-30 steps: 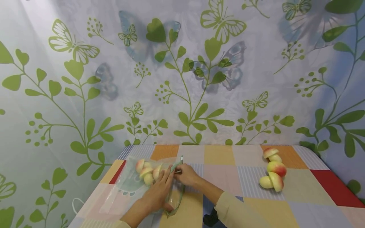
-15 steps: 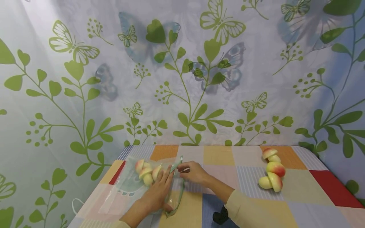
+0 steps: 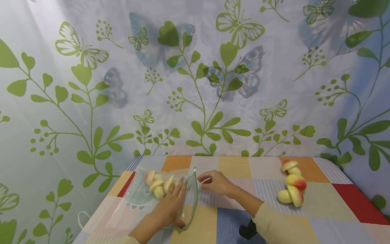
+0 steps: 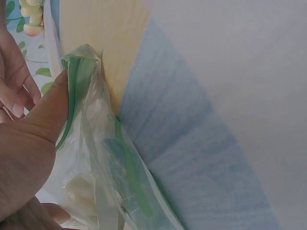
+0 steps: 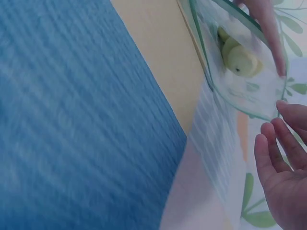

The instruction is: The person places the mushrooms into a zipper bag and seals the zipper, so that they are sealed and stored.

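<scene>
A clear zip bag [image 3: 190, 203] with a green edge lies at the table's left, its mouth spread toward the right. Toy mushrooms [image 3: 156, 187], pale yellow with reddish caps, are inside it. My left hand [image 3: 169, 206] rests on the bag, fingers straight along the mouth's upper edge; in the left wrist view the thumb [image 4: 48, 112] presses against the green rim. My right hand [image 3: 217, 183] is just right of the mouth, fingers loosely bent, holding nothing. The right wrist view shows its fingertips [image 5: 261, 143] close to the bag's corner.
Three more toy mushrooms [image 3: 295, 183] lie in a row at the table's right. A patchwork cloth [image 3: 234, 166] covers the table. Behind it hangs a curtain [image 3: 189, 84] printed with leaves and butterflies. A white cord [image 3: 80, 220] shows at the left edge.
My right hand has come off the bag's edge and moved a little to the right, its fingers loosening. My left hand and the bag have stayed in place.
</scene>
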Action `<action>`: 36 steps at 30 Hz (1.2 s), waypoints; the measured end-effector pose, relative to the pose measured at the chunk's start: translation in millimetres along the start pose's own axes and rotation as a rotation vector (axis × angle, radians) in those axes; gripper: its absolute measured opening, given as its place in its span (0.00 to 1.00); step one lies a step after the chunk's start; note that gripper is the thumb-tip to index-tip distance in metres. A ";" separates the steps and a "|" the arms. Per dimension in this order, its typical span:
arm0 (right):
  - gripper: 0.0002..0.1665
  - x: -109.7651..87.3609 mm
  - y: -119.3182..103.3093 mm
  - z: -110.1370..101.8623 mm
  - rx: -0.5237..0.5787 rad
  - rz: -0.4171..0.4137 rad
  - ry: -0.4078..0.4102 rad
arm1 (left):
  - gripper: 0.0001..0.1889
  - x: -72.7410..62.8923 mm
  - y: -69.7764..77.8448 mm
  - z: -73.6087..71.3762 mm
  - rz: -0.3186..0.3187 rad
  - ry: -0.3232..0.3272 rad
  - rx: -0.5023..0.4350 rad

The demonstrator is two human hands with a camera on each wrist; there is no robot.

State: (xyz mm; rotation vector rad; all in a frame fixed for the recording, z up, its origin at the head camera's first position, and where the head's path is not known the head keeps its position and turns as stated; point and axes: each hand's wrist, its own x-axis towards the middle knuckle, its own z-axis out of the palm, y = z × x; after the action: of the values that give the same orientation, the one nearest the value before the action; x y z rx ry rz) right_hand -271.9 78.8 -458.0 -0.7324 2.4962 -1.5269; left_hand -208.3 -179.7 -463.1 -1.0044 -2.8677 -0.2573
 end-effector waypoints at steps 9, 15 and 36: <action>0.18 -12.4 1.2 -25.6 0.017 0.018 0.010 | 0.75 -0.9 1.4 -0.2 0.012 0.023 0.019; 0.19 -22.0 0.1 -41.4 0.004 0.033 0.000 | 0.75 -1.4 1.4 0.6 0.014 0.015 0.036; 0.18 -56.6 0.7 -99.2 -0.147 0.012 -0.018 | 0.73 -1.4 3.6 -1.5 -0.008 -0.002 0.023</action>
State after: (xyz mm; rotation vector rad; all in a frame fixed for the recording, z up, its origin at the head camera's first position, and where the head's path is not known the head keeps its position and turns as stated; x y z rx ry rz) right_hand -257.2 185.0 -418.9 -0.7462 2.6158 -1.3375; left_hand -204.9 -178.1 -461.4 -0.9896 -2.8703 -0.2233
